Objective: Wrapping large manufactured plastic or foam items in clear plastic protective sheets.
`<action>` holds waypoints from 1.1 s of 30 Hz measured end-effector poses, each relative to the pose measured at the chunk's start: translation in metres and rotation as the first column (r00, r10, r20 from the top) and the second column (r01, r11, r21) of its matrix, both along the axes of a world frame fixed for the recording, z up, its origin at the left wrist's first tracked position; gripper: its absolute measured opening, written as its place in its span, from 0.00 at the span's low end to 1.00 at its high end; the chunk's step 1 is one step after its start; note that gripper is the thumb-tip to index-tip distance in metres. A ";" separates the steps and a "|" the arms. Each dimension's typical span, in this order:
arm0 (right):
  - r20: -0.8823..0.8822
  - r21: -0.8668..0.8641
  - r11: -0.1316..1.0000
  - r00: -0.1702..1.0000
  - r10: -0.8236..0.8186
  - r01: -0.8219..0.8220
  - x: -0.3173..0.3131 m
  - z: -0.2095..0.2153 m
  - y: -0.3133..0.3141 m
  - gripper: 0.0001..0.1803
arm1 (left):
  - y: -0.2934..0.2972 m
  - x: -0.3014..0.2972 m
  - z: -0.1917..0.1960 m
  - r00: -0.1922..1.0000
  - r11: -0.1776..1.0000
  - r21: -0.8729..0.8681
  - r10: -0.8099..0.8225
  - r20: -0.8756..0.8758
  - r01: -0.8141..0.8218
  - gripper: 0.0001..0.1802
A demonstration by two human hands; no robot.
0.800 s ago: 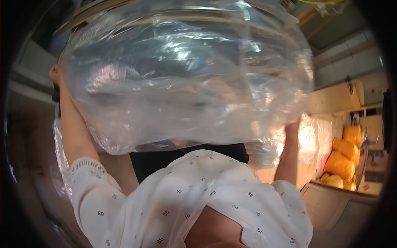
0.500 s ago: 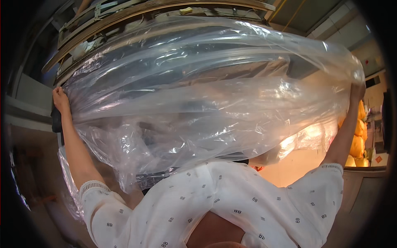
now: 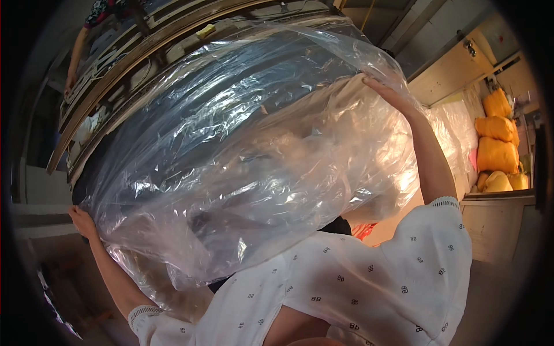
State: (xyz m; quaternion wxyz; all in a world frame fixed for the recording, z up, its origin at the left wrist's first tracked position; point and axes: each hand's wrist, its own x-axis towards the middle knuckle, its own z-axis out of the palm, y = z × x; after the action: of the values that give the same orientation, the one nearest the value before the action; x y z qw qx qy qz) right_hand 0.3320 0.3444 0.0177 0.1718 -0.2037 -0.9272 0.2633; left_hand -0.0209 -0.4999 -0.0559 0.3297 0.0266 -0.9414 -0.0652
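Note:
A large, crinkled clear plastic sheet [image 3: 231,161] spreads between my outstretched arms, lying in long folds and catching the light. My left hand [image 3: 83,221] is closed on its edge at the far left. On the upper right, my right hand [image 3: 388,95] grips another part of the sheet, its fingers partly behind the film. The lower folds hang in front of my white patterned shirt. Dark shapes and a pale surface show blurred through the plastic.
Wooden rails [image 3: 115,75] of a long frame run along the far side, with a small yellow piece [image 3: 205,30] on it. Another person's arm [image 3: 77,57] reaches in at the far left. Stacked yellow-orange bundles [image 3: 497,154] sit at right, above a pale cabinet [image 3: 497,228].
My right hand has moved inward and up from the far right, while my left hand has come lower. The sheet now slants up to the right. Another person's arm has come into view.

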 end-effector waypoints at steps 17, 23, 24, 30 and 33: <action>-0.531 0.459 0.861 0.845 0.066 0.221 -0.085 0.033 -0.102 0.27 | -0.026 -0.005 -0.001 0.997 0.979 0.191 0.071 0.017 -0.073 0.21; -0.007 0.229 0.970 0.996 0.090 -0.086 -0.083 0.008 -0.062 0.12 | -0.046 -0.011 -0.009 0.995 0.979 0.179 0.096 -0.001 -0.094 0.19; -0.009 -0.168 0.974 0.988 0.152 -0.151 -0.082 0.004 -0.060 0.13 | -0.044 -0.011 -0.009 0.995 0.979 0.179 0.095 0.005 -0.094 0.19; -0.110 -0.536 0.829 0.986 0.123 -0.163 -0.075 -0.001 -0.069 0.17 | -0.035 -0.010 -0.002 0.997 0.985 0.160 0.072 -0.009 -0.070 0.20; -0.041 -0.392 0.905 0.986 0.161 -0.164 -0.072 -0.007 -0.073 0.16 | -0.035 -0.010 -0.002 0.997 0.985 0.152 0.078 -0.006 -0.076 0.20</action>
State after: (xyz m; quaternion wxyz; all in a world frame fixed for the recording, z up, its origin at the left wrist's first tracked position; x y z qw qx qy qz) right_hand 0.2600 0.2717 0.0103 0.1084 -0.1553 -0.8684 0.4583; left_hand -0.0314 -0.5346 -0.0577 0.3345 0.0875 -0.9301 -0.1242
